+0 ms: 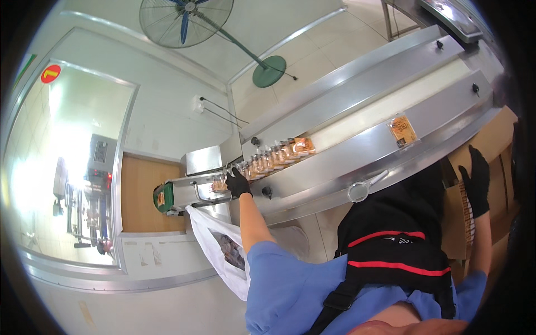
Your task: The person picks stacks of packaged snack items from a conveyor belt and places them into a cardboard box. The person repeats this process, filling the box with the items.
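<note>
My left hand [238, 184], in a black glove, is at the lower end of a row of clear snack packets [268, 160]. Its fingers touch the packets there, but whether they grip one is hidden. The packets stand leaning on one another along the pale belt [389, 100] of a steel conveyor. On the right my right hand [476, 180], also gloved in black, reaches into a cardboard carton [454, 222]. Thumb and fingers are spread, beside a tight row of packets [465, 213] inside. One packet [403, 130] lies flat on the conveyor's near steel ledge.
A white-handled round strainer or scoop [359, 191] rests on the near rail. A small feed conveyor with a green belt [163, 197] comes through the wall opening, carrying a packet. White cloth [220, 247] hangs below it. A standing fan [268, 71] is beyond the conveyor.
</note>
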Demonstrator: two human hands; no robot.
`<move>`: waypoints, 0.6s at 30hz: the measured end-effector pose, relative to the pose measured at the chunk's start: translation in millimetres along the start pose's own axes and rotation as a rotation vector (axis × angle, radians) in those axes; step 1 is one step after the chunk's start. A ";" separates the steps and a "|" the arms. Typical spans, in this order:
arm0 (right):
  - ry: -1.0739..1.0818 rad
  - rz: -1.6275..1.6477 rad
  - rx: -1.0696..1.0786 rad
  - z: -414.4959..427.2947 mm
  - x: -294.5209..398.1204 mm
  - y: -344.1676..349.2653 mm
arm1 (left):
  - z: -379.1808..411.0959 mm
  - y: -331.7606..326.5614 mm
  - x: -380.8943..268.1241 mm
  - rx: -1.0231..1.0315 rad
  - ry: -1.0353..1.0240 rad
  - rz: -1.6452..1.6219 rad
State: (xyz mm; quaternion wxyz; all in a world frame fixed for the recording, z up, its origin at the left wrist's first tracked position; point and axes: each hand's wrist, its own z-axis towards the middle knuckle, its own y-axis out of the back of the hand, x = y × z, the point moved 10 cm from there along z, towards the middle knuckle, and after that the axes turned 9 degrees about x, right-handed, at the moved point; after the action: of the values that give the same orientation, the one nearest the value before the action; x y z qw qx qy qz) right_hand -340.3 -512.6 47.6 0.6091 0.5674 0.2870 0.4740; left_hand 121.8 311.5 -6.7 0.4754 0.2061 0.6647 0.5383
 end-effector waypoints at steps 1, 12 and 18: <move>0.033 0.067 0.014 18.1 26.2 -1.1 | 1.4 -5.0 2.7 0.033 0.039 0.031; 0.526 0.495 0.337 152.0 336.6 -150.6 | 16.0 -27.8 -36.7 0.126 -0.028 0.399; 0.480 0.641 0.597 179.5 423.6 -223.9 | 17.5 -60.6 -50.7 0.289 -0.422 -0.194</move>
State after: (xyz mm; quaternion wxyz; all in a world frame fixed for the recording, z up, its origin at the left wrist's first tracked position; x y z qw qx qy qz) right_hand 38.9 -184.4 -53.8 0.1603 0.6517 0.3533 0.6518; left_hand 174.7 260.5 -40.6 0.6183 0.3149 0.6375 0.3348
